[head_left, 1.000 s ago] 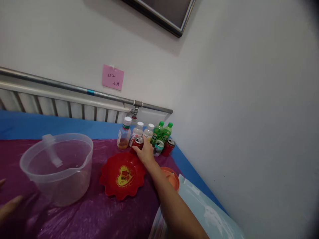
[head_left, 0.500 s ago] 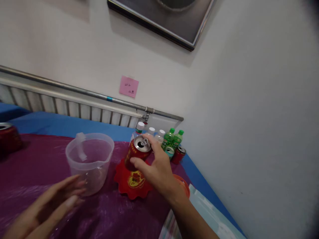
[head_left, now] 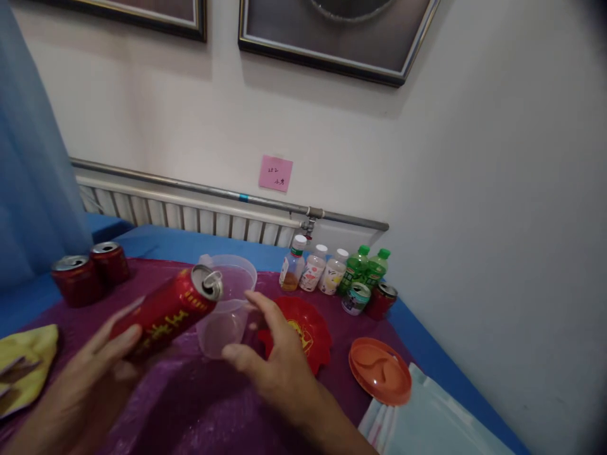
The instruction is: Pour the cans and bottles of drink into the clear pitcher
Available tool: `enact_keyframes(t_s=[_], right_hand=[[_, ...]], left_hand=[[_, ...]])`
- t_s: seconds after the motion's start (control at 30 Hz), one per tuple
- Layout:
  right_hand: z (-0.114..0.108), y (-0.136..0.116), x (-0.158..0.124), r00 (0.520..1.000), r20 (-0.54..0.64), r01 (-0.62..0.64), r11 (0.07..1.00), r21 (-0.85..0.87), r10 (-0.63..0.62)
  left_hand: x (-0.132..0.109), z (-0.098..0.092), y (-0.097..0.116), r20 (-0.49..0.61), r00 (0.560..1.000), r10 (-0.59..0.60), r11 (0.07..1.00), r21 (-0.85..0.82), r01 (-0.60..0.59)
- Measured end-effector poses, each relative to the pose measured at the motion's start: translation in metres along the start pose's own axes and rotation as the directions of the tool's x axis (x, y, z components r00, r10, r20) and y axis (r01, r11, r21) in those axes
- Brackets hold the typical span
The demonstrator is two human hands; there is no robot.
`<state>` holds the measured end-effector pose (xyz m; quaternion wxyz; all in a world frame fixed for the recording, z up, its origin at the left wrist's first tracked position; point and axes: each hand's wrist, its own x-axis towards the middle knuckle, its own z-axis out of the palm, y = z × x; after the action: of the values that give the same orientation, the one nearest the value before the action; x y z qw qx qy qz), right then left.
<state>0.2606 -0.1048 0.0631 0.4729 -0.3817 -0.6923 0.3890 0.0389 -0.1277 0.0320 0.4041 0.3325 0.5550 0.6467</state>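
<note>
A red can (head_left: 165,311) with its top opened is tilted to the right, and my left hand (head_left: 102,363) is wrapped round its lower part. Its top overlaps the view of the clear plastic pitcher (head_left: 220,332), which stands on the purple cover. Just right of the can's top, my right hand (head_left: 272,354) has thumb and fingers apart with nothing between them. Behind that hand lies a red scalloped plate (head_left: 317,325) with a yellow design, partly hidden by the fingers.
Two red cans (head_left: 78,282) stand at the left, near a yellow cloth (head_left: 28,366). Several bottles (head_left: 313,268), a teal can (head_left: 355,298) and another red can (head_left: 382,300) stand at the back right. An orange dish (head_left: 379,371) lies by a pale blue sheet (head_left: 441,417).
The red can has passed from my right hand to my left and now leans over beside the pitcher. My right hand is empty. The view has swung left.
</note>
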Motion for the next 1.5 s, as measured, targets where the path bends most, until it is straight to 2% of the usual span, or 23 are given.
enact_keyframes(t_s=[0.03, 0.1, 0.17, 0.3, 0.37, 0.47, 0.57, 0.63, 0.77, 0.87, 1.03, 1.17, 1.5], right_hand=[[-0.005, 0.009, -0.001, 0.999, -0.032, -0.001, 0.999, -0.039, 0.0], [-0.013, 0.029, -0.005, 0.995, -0.101, -0.018, 0.996, -0.086, 0.009], [-0.019, 0.048, -0.011, 0.985, -0.166, -0.054, 0.994, -0.093, 0.038], [-0.025, 0.074, -0.02, 0.962, -0.26, -0.106, 0.993, -0.055, 0.088], [-0.028, 0.081, -0.021, 0.954, -0.282, -0.121, 0.991, -0.048, 0.103], [-0.031, 0.085, -0.021, 0.949, -0.291, -0.137, 0.99, -0.036, 0.121], [-0.031, 0.089, -0.02, 0.948, -0.288, -0.155, 0.987, -0.033, 0.139], [-0.031, 0.092, -0.021, 0.947, -0.285, -0.17, 0.984, -0.045, 0.151], [-0.03, 0.099, -0.022, 0.948, -0.278, -0.182, 0.981, -0.074, 0.155], [-0.03, 0.101, -0.023, 0.955, -0.261, -0.167, 0.982, -0.091, 0.139], [-0.029, 0.102, -0.023, 0.972, -0.223, -0.111, 0.982, -0.154, 0.075], [-0.03, 0.106, -0.023, 0.974, -0.212, -0.126, 0.974, -0.187, 0.085], [-0.032, 0.109, -0.024, 0.982, -0.175, -0.11, 0.971, -0.214, 0.073]], left_hand=[[0.01, 0.001, 0.011, -0.028, 0.998, 0.051, 0.998, -0.043, -0.052], [0.027, 0.007, 0.033, -0.107, 0.979, 0.176, 0.983, -0.027, -0.18], [0.038, 0.016, 0.05, -0.146, 0.953, 0.264, 0.963, 0.098, -0.252], [0.043, 0.037, 0.072, -0.063, 0.971, 0.232, 0.949, 0.232, -0.212], [0.041, 0.046, 0.076, -0.018, 0.966, 0.257, 0.913, 0.333, -0.237], [0.041, 0.059, 0.072, 0.027, 0.944, 0.33, 0.819, 0.49, -0.3], [0.044, 0.068, 0.057, 0.081, 0.898, 0.433, 0.715, 0.576, -0.397], [0.047, 0.072, 0.044, 0.143, 0.839, 0.525, 0.605, 0.631, -0.486], [0.051, 0.072, 0.024, 0.291, 0.695, 0.658, 0.401, 0.646, -0.65], [0.052, 0.07, 0.018, 0.322, 0.646, 0.693, 0.341, 0.643, -0.686], [0.053, 0.071, 0.015, 0.305, 0.644, 0.702, 0.351, 0.639, -0.685], [0.055, 0.072, 0.013, 0.28, 0.636, 0.719, 0.353, 0.64, -0.682], [0.051, 0.072, 0.014, 0.288, 0.666, 0.688, 0.359, 0.663, -0.657]])
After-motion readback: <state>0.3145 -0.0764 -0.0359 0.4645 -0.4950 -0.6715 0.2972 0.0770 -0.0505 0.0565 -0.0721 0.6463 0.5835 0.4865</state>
